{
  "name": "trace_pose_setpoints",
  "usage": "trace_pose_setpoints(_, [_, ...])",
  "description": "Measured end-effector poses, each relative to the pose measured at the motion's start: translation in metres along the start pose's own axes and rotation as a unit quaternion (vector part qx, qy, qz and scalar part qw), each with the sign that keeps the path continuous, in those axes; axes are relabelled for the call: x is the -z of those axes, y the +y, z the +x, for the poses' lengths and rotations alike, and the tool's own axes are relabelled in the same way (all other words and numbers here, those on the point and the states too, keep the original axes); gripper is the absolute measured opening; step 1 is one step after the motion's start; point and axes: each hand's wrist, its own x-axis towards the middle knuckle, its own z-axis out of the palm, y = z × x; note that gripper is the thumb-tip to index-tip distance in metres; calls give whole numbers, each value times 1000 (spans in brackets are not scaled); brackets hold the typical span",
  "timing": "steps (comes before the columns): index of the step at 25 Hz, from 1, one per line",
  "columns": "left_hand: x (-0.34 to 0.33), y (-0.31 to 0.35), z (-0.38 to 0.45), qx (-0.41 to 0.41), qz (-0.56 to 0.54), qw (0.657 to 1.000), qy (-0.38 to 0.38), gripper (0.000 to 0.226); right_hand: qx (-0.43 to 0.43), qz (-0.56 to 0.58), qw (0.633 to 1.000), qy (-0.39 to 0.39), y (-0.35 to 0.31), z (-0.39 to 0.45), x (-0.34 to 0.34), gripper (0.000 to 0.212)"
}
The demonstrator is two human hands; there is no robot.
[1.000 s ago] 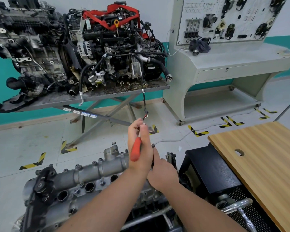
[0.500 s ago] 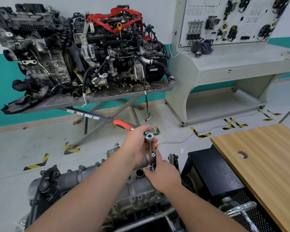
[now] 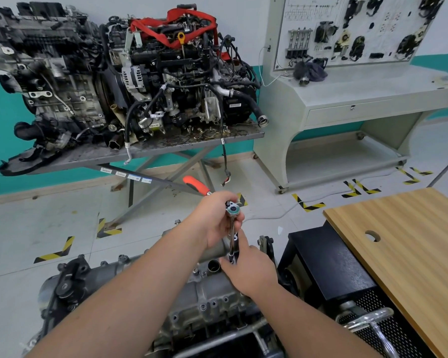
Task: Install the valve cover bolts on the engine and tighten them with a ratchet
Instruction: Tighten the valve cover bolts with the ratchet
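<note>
A grey engine with its valve cover (image 3: 130, 277) lies low in the head view. My left hand (image 3: 215, 218) grips the ratchet (image 3: 232, 210) at its head, and the orange handle (image 3: 195, 186) sticks out up and to the left. A chrome extension bar (image 3: 232, 235) runs down from the ratchet head to the far right end of the cover. My right hand (image 3: 248, 272) pinches the bottom of the bar where the socket meets the cover. The bolt under the socket is hidden by my fingers.
Two larger engines sit on a grey lift table (image 3: 166, 148) at the back. A grey training console (image 3: 347, 99) stands at the back right. A wooden tabletop (image 3: 411, 244) and a black cabinet (image 3: 329, 262) are close on the right. The floor carries yellow-black tape marks.
The ratchet swung from upright in my left hand to seated on the extension bar, handle pointing up-left. My right hand moved down to the socket end. Since half a second ago little has moved.
</note>
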Motion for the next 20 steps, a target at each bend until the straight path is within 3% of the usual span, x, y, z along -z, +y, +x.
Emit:
trace_pose_setpoints(3, [-2,0,-5,-2,104,993,-64,13,1,-15,1000,5,2,1,-3,80])
trace_pose_setpoints(7, [-11,8,-17,-8,294,946,-140,13,-6,-19,1000,-6,4,2,-6,65])
trace_pose_setpoints(9, [-20,17,-19,-63,471,870,-135,12,-9,-12,1000,-5,4,1,-5,64])
trace_pose_setpoints(12, [-29,29,-19,-187,724,662,-48,6,-2,-13,1000,0,4,1,-3,78])
trace_pose_setpoints(14, [-31,32,-18,-246,785,568,29,3,4,-17,1000,-6,2,-1,-1,87])
trace_pose_setpoints(17, [-28,32,-11,-303,797,518,73,1,-3,-14,1000,-17,2,-1,1,90])
trace_pose_setpoints(20, [-16,24,-6,-382,800,456,80,15,-1,-9,1000,-15,2,0,1,88])
